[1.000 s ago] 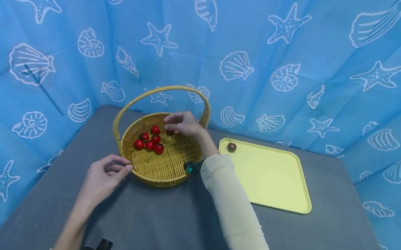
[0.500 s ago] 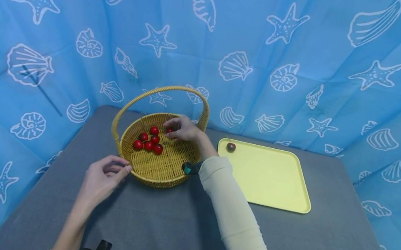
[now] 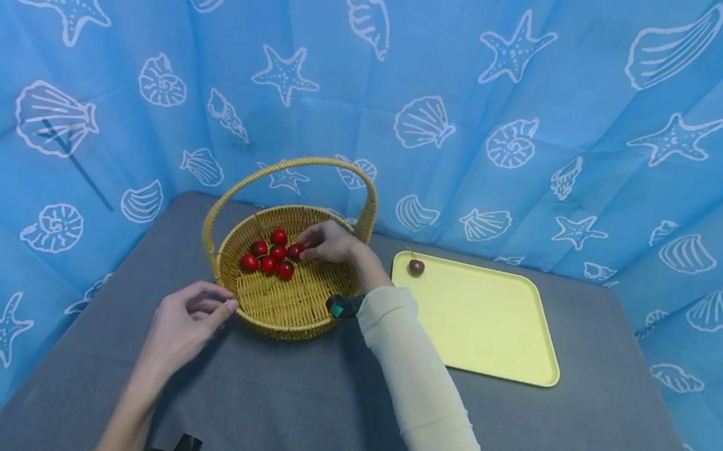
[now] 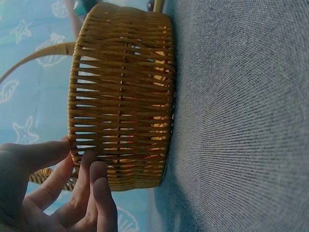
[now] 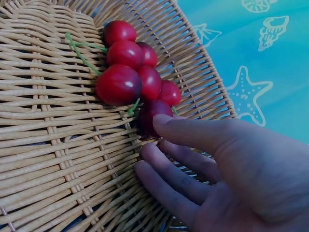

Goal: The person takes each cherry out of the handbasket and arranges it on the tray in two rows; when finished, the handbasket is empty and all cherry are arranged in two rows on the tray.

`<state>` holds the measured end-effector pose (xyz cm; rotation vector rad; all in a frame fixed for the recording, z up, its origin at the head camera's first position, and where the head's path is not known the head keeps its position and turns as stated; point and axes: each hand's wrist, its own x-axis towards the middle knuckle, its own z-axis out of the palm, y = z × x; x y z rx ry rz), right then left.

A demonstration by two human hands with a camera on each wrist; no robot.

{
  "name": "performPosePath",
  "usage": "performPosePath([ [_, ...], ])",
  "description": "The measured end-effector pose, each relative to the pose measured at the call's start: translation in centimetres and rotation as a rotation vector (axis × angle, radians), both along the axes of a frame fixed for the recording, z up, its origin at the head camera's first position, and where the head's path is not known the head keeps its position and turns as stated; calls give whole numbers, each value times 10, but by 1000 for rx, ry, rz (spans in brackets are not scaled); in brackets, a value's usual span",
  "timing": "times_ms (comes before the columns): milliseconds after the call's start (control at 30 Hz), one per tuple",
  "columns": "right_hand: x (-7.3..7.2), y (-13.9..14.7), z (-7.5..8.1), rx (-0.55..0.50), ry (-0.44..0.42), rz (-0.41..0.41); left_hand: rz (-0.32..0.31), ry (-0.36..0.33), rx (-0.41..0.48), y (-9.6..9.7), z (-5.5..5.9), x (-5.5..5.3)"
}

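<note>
Right hand at a cherry in a basket
Whether it pinches is unclear; the left hand pinches the rim.

Right hand apparently pinching cherry, left hand gripping basket

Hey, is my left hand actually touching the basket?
Touching. The left wrist view shows your left hand with its thumb tip against the rim of the basket.
</note>
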<state>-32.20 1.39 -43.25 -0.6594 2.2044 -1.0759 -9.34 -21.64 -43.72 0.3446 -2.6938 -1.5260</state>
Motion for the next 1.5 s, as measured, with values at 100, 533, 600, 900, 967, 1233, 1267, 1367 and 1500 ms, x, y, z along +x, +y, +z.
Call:
performPosePath([
  [100, 1, 1, 1, -10, -21, 19, -4, 8, 5, -1, 0, 0],
  [533, 2, 3, 4, 41, 15, 98, -4, 2, -1, -2, -2, -1],
  [600, 2, 4, 5, 26, 16, 93, 0, 3, 1, -2, -3, -1],
  [900, 0, 15, 20, -94, -2, 119, -1, 5, -8, -1, -2, 0],
  [967, 1, 19, 25, -119, -24, 135, 0, 5, -13, -1, -1, 0],
  [1233, 7, 40, 46, -131, 19, 204, -1, 28, -25, -1, -2, 0],
  [1267, 8, 44, 48, -139, 22, 215, -2, 30, -25, -1, -2, 1],
  [1367, 12, 53, 54, -170, -3, 246, -3, 31, -24, -1, -2, 2],
  [1500, 17, 67, 64, -178, -27, 284, -3, 32, -16, 0, -1, 2],
])
